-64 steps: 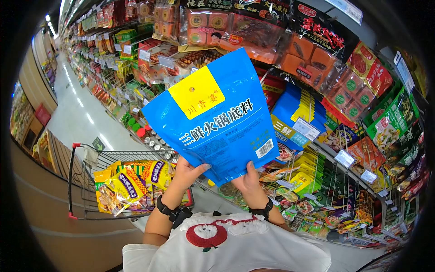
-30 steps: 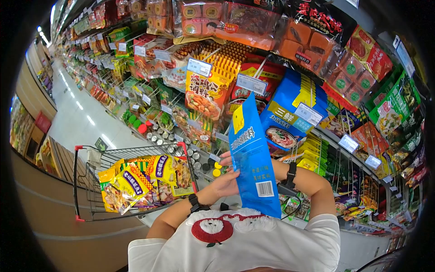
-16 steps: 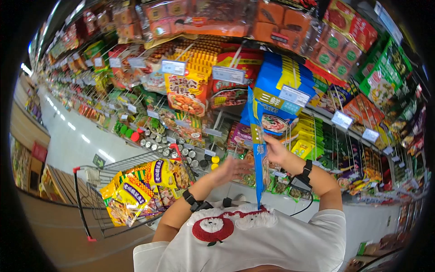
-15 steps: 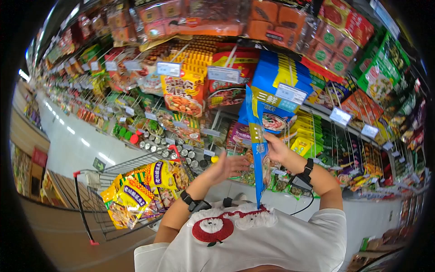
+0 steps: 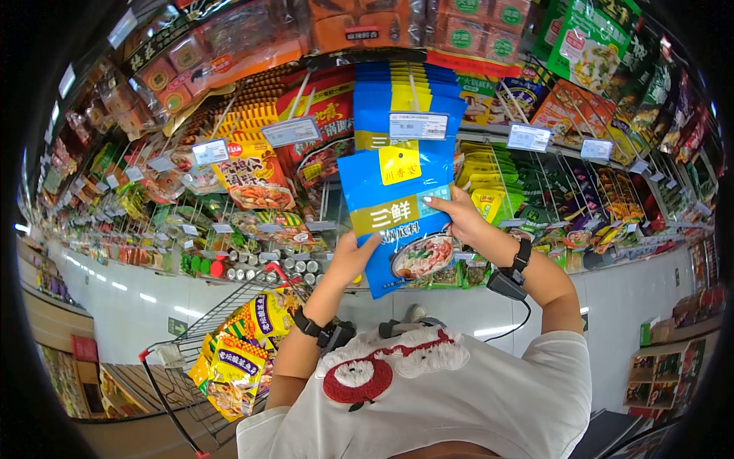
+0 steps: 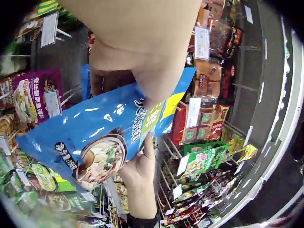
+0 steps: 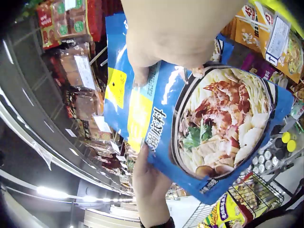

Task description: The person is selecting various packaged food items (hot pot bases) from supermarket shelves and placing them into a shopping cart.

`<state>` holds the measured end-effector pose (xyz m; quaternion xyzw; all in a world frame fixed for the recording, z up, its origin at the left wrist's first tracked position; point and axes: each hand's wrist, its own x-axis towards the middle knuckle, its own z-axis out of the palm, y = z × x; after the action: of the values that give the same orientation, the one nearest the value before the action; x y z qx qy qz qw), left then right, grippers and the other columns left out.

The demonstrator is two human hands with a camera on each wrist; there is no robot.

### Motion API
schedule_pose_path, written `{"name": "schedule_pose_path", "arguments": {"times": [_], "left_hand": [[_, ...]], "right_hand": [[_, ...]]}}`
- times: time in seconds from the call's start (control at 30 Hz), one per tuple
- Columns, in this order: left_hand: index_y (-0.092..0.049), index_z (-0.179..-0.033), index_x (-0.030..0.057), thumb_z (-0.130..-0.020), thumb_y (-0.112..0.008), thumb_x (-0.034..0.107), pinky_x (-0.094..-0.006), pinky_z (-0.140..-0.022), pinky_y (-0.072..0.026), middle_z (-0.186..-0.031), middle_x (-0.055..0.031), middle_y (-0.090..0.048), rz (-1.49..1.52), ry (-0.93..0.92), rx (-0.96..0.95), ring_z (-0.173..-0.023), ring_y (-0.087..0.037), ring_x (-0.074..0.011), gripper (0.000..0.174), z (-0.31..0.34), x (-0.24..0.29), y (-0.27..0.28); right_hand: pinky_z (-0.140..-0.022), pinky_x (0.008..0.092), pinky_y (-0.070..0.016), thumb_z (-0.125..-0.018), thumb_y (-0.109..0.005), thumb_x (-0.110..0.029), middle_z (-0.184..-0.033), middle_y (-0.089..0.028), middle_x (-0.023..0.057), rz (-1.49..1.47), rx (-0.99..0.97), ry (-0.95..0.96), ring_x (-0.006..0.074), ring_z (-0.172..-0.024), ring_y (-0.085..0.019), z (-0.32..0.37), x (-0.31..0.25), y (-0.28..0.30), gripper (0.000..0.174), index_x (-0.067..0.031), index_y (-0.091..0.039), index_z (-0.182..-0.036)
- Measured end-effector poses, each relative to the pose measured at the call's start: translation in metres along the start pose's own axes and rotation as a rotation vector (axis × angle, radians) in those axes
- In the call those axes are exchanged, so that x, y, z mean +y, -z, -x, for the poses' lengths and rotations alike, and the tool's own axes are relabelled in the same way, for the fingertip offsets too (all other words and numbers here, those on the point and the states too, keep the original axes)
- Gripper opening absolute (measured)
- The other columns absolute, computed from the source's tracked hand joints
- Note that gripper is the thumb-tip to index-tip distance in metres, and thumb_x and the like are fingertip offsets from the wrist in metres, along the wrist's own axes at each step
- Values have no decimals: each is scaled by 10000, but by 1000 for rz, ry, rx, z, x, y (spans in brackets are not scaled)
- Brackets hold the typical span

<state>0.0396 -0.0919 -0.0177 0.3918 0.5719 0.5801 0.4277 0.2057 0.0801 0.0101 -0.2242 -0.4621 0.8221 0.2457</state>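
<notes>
A blue packet of hot pot soup base (image 5: 397, 222) with a yellow top patch and a printed bowl of food is held up in front of the shelf, its picture side facing me. My left hand (image 5: 350, 260) grips its left edge, thumb on the front and the fingers hidden behind. At the right edge my right hand (image 5: 462, 218) pinches it, thumb across the front. Both wrist views show the packet (image 6: 99, 128) close up between the two hands. Behind it hangs a row of matching blue packets (image 5: 451, 103) with a price tag (image 5: 418, 125) in front.
A wire shopping cart (image 5: 183, 375) with several yellow packets (image 5: 237, 363) stands at lower left. Hooks with orange (image 5: 252, 176), red (image 5: 317, 130) and green (image 5: 589, 42) packets surround the blue row. Jars (image 5: 245, 268) stand on a low shelf.
The packet went from its text side, through edge-on, to its picture side. The left hand let go during the turn and now grips it again. The view has swung right along the shelf.
</notes>
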Motion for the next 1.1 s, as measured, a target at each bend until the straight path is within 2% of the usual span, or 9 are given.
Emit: {"name": "schedule_pose_path", "arguments": {"times": [0.27,0.37,0.6,0.63,0.73,0.77,0.87,0.9,1.1], "left_hand": [[-579,-940,-11,-893,-489,234,-238,-595,-394,-741,9,-556,-81,-154,168,-668,-474,-66,266,-53,-15,-2],[-579,-985,-9,-899,-482,253,-253,-671,-423,-848,-34,-604,-128,-125,193,-749,-519,-94,292,-64,-2,-5],[-545,-1063,3,-889,-492,230,-285,-751,-440,-917,-83,-625,-330,-331,323,-829,-575,-157,291,-88,10,-24],[-443,-1185,-7,-857,-526,193,-325,-838,-409,-1106,-170,-538,-350,-298,304,-995,-530,-223,393,-87,16,-25],[-298,-1277,-32,-801,-576,159,-387,-938,-319,-1279,-241,-341,-512,-640,584,-1161,-384,-309,583,-92,30,-47],[-191,-1314,-51,-746,-617,150,-442,-991,-197,-1337,-267,-184,-686,-612,580,-1240,-221,-373,738,-92,33,-41],[-227,-1295,-48,-722,-632,192,-482,-985,-144,-1320,-263,-228,-1192,-689,688,-1236,-211,-389,742,-84,61,-63],[-306,-1257,-29,-722,-622,269,-514,-968,-120,-1308,-237,-264,-1234,-750,660,-1231,-211,-386,690,-89,56,-66],[-422,-1177,-15,-767,-563,364,-573,-962,-85,-1259,-186,-359,-1544,-670,653,-1207,-229,-395,576,-108,48,-90]], "right_hand": [[-715,290,-503,-778,-635,-82,-977,-603,104,-21,84,125,161,-839,-595,-3,-18,-5,286,-6,-519,-1028],[-685,273,-502,-764,-654,-92,-940,-613,96,22,130,190,147,-801,-599,-6,-25,-3,263,-13,-535,-985],[-675,272,-503,-764,-654,-79,-918,-614,88,58,153,274,138,-785,-598,-22,-32,20,235,-17,-535,-957],[-661,265,-499,-763,-656,-84,-907,-615,89,35,155,271,132,-772,-597,-21,-36,18,229,-13,-540,-947],[-647,255,-492,-759,-659,-86,-895,-617,84,51,141,278,126,-758,-596,-24,-43,20,221,-8,-549,-934],[-648,253,-491,-758,-659,-84,-895,-617,81,72,132,282,125,-757,-596,-26,-44,22,220,-8,-551,-934],[-630,247,-486,-770,-647,-86,-882,-619,63,82,142,276,103,-751,-588,-33,-46,27,204,-22,-544,-933],[-631,244,-484,-766,-650,-88,-881,-619,62,81,131,261,103,-746,-587,-33,-47,28,208,-20,-549,-935],[-583,226,-445,-753,-669,-126,-826,-611,37,133,63,193,78,-690,-557,-39,-48,35,219,-18,-571,-917]]}}
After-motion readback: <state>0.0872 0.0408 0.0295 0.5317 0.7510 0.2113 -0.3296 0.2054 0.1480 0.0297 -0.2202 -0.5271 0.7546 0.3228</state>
